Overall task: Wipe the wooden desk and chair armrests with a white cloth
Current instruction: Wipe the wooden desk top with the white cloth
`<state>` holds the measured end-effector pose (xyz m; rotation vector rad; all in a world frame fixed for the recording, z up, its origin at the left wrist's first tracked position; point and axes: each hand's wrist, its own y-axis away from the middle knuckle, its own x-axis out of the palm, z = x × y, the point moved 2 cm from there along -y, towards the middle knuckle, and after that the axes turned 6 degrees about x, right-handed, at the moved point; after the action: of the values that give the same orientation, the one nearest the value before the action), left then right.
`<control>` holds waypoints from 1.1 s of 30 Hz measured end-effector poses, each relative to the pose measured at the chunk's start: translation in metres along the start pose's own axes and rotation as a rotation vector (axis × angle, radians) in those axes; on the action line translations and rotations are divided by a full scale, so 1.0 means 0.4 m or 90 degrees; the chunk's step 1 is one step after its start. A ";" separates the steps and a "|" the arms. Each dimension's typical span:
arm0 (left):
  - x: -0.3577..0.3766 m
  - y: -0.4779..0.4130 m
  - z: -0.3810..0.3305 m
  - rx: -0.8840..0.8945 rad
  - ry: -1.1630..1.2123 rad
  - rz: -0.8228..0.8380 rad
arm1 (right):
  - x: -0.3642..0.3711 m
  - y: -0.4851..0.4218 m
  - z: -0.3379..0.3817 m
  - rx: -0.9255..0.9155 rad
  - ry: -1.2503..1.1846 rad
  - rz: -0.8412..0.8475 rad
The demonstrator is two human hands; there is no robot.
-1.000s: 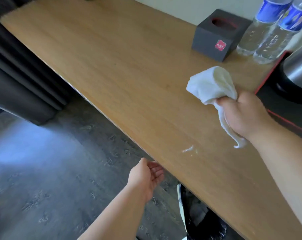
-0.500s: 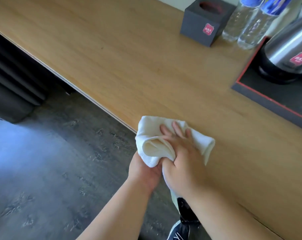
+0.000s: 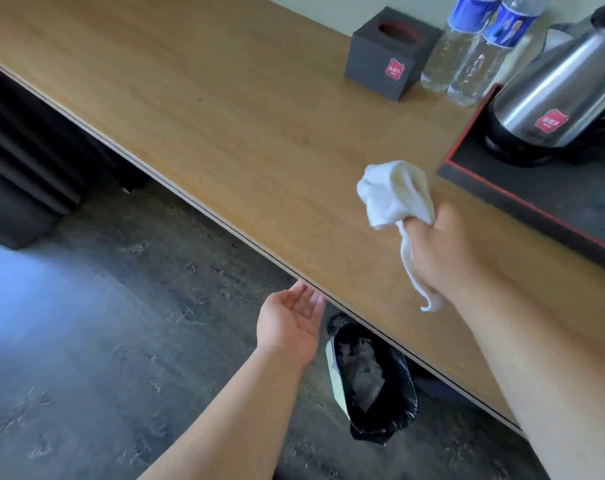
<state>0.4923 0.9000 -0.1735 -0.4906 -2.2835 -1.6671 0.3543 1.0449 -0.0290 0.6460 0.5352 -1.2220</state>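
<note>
The wooden desk (image 3: 245, 109) runs from upper left to lower right. My right hand (image 3: 443, 251) is over its right part and grips a bunched white cloth (image 3: 394, 194), with a thin tail of cloth hanging below the hand. The cloth sits just above or on the wood; I cannot tell which. My left hand (image 3: 290, 323) is open, palm up and cupped, right below the desk's front edge. No chair is in view.
At the back of the desk stand a dark tissue box (image 3: 391, 53) and two water bottles (image 3: 467, 50). A steel kettle (image 3: 554, 105) sits on a black tray (image 3: 536, 199) at right. A bin with a black bag (image 3: 374, 386) stands under the desk.
Half a second ago both hands met at the desk's edge with the cloth. My right hand has since carried the cloth back onto the desk toward the tray; my left hand stays cupped at the edge.
</note>
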 end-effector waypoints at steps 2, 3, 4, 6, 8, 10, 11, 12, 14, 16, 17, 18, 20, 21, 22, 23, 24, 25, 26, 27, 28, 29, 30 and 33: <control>-0.001 0.001 0.011 0.002 -0.003 0.004 | 0.079 0.024 -0.035 -0.012 0.096 0.066; 0.002 0.010 0.014 0.009 -0.003 0.018 | 0.122 0.053 -0.041 -0.049 0.134 0.087; 0.002 0.010 0.018 0.013 0.001 0.027 | 0.157 0.088 -0.038 -0.103 0.146 0.101; -0.005 0.009 0.027 0.025 0.015 0.055 | 0.202 0.155 -0.017 -0.182 0.107 0.138; -0.012 0.035 0.042 0.023 -0.029 0.093 | 0.221 0.218 -0.009 -0.199 0.044 0.163; -0.023 0.060 0.087 0.016 -0.078 0.107 | 0.210 0.273 -0.008 -0.174 -0.049 0.179; -0.021 0.075 0.106 0.031 -0.102 0.096 | 0.187 0.287 -0.010 -0.143 -0.106 0.178; -0.019 0.084 0.121 0.053 -0.120 0.071 | 0.151 0.287 -0.014 -0.110 -0.158 0.160; -0.008 0.091 0.147 0.059 -0.127 0.036 | 0.053 0.247 -0.039 -0.062 -0.224 0.088; 0.003 0.087 0.166 0.053 -0.084 0.007 | -0.066 0.169 -0.081 -0.058 -0.203 0.009; 0.005 0.085 0.176 0.059 -0.083 -0.005 | -0.125 0.124 -0.107 -0.054 -0.159 -0.032; 0.007 0.082 0.190 0.060 -0.080 -0.022 | -0.175 0.078 -0.138 -0.040 -0.107 -0.071; 0.012 0.083 0.221 0.058 -0.082 -0.037 | -0.241 -0.004 -0.209 0.010 -0.012 -0.114; 0.016 0.088 0.241 0.055 -0.083 -0.039 | -0.254 -0.036 -0.242 0.024 0.025 -0.113; 0.016 0.087 0.262 0.055 -0.093 -0.046 | -0.257 -0.062 -0.271 0.021 0.056 -0.099; 0.018 0.087 0.283 0.053 -0.114 -0.040 | -0.250 -0.081 -0.293 0.002 0.083 -0.079; 0.017 0.088 0.301 0.058 -0.122 -0.037 | -0.240 -0.097 -0.309 -0.031 0.105 -0.057; 0.016 0.091 0.315 0.061 -0.126 -0.029 | -0.227 -0.110 -0.319 -0.074 0.125 -0.040; 0.014 0.086 0.325 0.066 -0.121 -0.022 | -0.214 -0.121 -0.324 -0.120 0.149 -0.034; 0.014 0.080 0.328 0.067 -0.105 -0.017 | -0.202 -0.134 -0.326 -0.154 0.173 -0.035; 0.011 0.072 0.326 0.072 -0.082 -0.015 | -0.190 -0.146 -0.325 -0.166 0.191 -0.036; 0.013 0.071 0.321 0.072 -0.058 -0.010 | -0.178 -0.154 -0.322 -0.157 0.199 -0.030; 0.012 0.069 0.317 0.074 -0.042 -0.016 | -0.166 -0.153 -0.315 -0.140 0.188 -0.017; 0.024 0.077 0.308 0.091 0.027 -0.021 | -0.111 -0.094 -0.292 -0.129 0.105 0.052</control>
<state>0.4943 1.0271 -0.1800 -0.3837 -2.3700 -1.5012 0.3029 1.1495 -0.0871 0.5931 0.7523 -1.0280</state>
